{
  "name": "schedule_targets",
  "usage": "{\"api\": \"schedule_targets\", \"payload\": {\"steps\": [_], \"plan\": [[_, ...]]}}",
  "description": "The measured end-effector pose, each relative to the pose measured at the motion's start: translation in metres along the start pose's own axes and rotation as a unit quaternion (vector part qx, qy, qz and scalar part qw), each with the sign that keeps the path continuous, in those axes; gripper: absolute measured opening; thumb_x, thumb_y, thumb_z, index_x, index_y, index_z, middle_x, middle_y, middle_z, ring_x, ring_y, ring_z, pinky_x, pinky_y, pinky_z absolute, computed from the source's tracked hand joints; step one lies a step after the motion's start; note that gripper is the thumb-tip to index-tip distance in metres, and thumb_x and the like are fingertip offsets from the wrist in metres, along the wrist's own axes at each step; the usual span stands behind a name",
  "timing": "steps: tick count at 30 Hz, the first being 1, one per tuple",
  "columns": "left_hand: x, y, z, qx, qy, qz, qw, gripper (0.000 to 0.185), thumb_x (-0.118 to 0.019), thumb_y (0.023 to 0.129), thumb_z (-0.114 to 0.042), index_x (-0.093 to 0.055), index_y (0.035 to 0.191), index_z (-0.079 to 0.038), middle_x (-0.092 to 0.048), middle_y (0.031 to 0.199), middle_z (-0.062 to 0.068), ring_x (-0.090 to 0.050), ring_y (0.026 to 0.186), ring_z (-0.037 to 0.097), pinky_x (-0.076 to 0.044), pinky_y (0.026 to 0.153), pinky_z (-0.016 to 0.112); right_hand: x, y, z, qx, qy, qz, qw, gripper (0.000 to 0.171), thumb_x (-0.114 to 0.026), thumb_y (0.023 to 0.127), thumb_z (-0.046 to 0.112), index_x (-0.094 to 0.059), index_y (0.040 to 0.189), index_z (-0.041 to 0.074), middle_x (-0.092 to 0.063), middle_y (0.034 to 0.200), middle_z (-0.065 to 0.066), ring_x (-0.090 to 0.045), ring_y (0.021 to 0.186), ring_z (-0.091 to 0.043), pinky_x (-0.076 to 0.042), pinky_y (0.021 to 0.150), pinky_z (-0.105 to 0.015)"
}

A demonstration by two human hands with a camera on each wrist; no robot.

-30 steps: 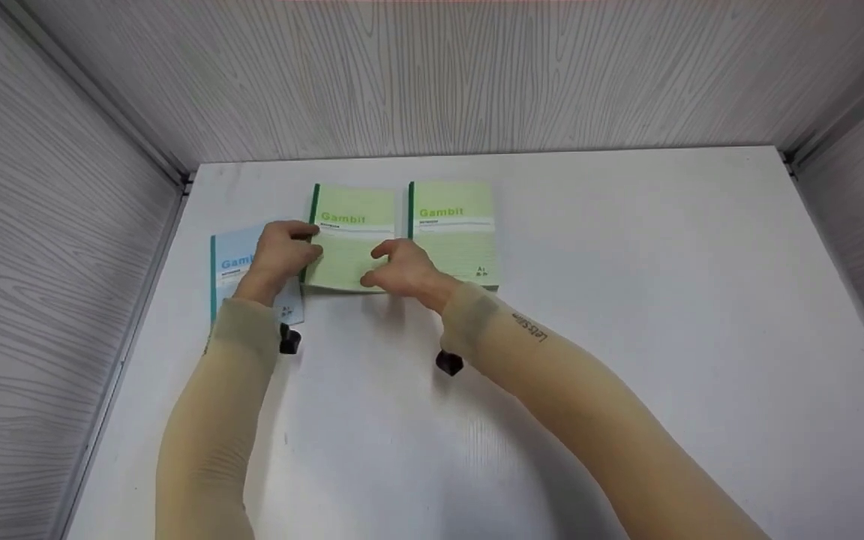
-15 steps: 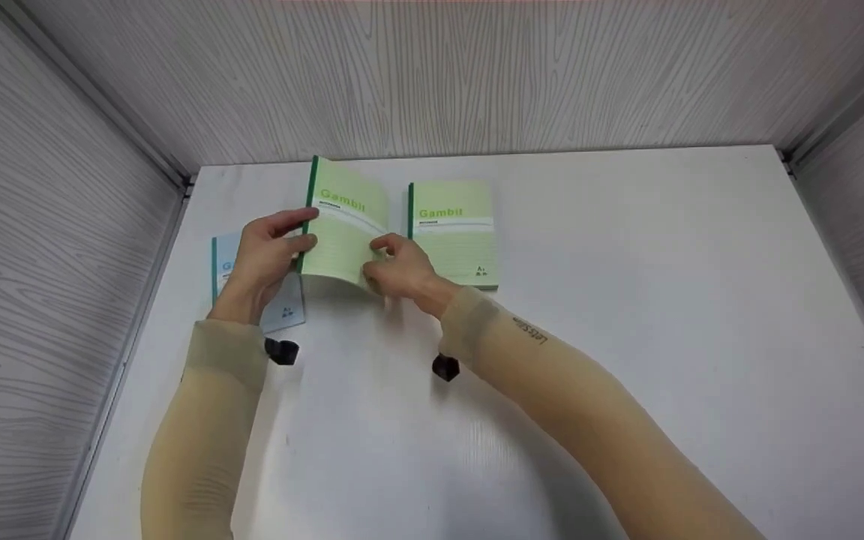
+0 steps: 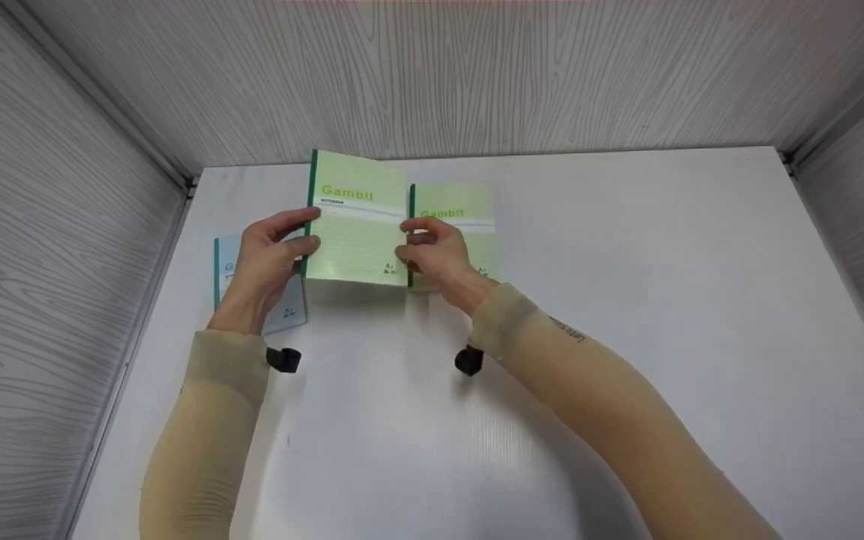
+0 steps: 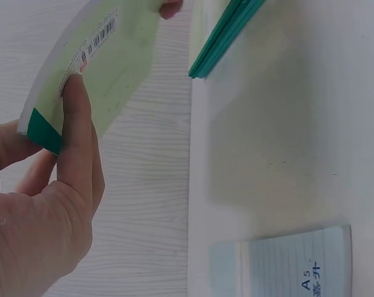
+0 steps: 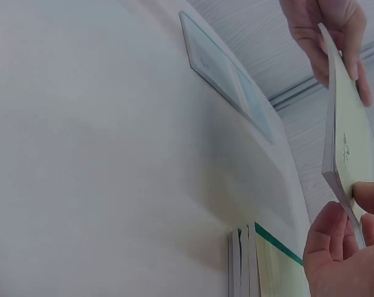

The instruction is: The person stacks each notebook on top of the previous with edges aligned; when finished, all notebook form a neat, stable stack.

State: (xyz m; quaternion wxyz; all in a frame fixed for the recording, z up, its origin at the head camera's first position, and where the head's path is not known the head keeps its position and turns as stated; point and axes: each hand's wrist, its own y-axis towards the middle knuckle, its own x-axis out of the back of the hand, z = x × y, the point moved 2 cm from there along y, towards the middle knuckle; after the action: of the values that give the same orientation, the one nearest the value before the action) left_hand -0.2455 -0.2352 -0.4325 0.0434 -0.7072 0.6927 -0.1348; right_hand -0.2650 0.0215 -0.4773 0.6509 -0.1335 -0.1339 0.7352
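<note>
A green notebook [image 3: 357, 232] marked "Gambit" is held up off the table between both hands, its front cover toward the head camera. My left hand [image 3: 271, 259] pinches its dark green spine edge, thumb in front and fingers behind, as the left wrist view shows against the barcoded back cover [image 4: 106, 68]. At the opposite edge, my right hand [image 3: 443, 255] grips the pages' side near the lower corner. Behind the right hand lies a stack of green notebooks [image 5: 270, 263], partly covered in the head view. Under the left forearm, a blue notebook [image 3: 282, 304] lies flat.
The white table [image 3: 627, 300] extends far to the right and toward the front. A wood-grain panel [image 3: 477, 82] rises along its back edge, with further panels at the left and right sides. Small black camera mounts [image 3: 469, 360] hang under both wrists.
The green notebook has risen off the table, first bending, now flat and facing the head camera. The left hand lifted with its spine; the right hand shifted to the right along with its edge.
</note>
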Motion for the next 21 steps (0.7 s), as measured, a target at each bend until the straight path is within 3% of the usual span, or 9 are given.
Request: {"api": "schedule_targets", "payload": {"steps": [7,12,15,21], "plan": [[-0.044,0.014,0.011,-0.033,0.126,0.016,0.9914,0.049,-0.068,0.107,-0.004,-0.066,0.155,-0.012,-0.065,0.159,0.013,-0.074,0.127,0.024,-0.066,0.088,0.024,0.055,0.0,-0.003,0.071,-0.021,-0.008,0.997,0.042,-0.074,0.094,-0.006,-0.075,0.134,0.008,-0.065,0.104,-0.002,-0.063,0.086,-0.013,-0.058,0.081,-0.032],[-0.085,0.03,0.015,-0.029,0.178,0.033,0.9831,0.047,-0.068,0.107,-0.004,-0.068,0.153,-0.012,-0.069,0.157,0.012,-0.075,0.126,0.025,-0.067,0.097,0.034,0.093,0.0,-0.006,0.067,-0.058,-0.039,0.995,0.059,-0.074,0.095,-0.003,-0.065,0.152,0.007,-0.068,0.111,-0.004,-0.065,0.09,-0.012,-0.059,0.081,-0.027],[-0.105,0.038,0.017,-0.03,0.221,0.039,0.974,0.047,-0.069,0.106,-0.004,-0.068,0.153,-0.01,-0.071,0.155,0.014,-0.076,0.126,0.025,-0.067,0.102,0.039,0.108,0.001,-0.01,0.05,-0.081,-0.057,0.994,0.065,-0.075,0.095,-0.002,-0.06,0.158,0.004,-0.07,0.117,-0.007,-0.066,0.095,-0.013,-0.058,0.078,-0.022],[-0.135,0.045,0.022,-0.043,0.311,0.037,0.9488,0.047,-0.066,0.104,-0.001,-0.068,0.151,-0.005,-0.072,0.153,0.017,-0.072,0.134,0.028,-0.06,0.116,0.045,0.124,0.004,-0.019,0.036,-0.142,-0.072,0.987,0.055,-0.072,0.095,-0.001,-0.069,0.15,0.001,-0.07,0.117,-0.008,-0.063,0.095,-0.014,-0.055,0.072,-0.02]]}}
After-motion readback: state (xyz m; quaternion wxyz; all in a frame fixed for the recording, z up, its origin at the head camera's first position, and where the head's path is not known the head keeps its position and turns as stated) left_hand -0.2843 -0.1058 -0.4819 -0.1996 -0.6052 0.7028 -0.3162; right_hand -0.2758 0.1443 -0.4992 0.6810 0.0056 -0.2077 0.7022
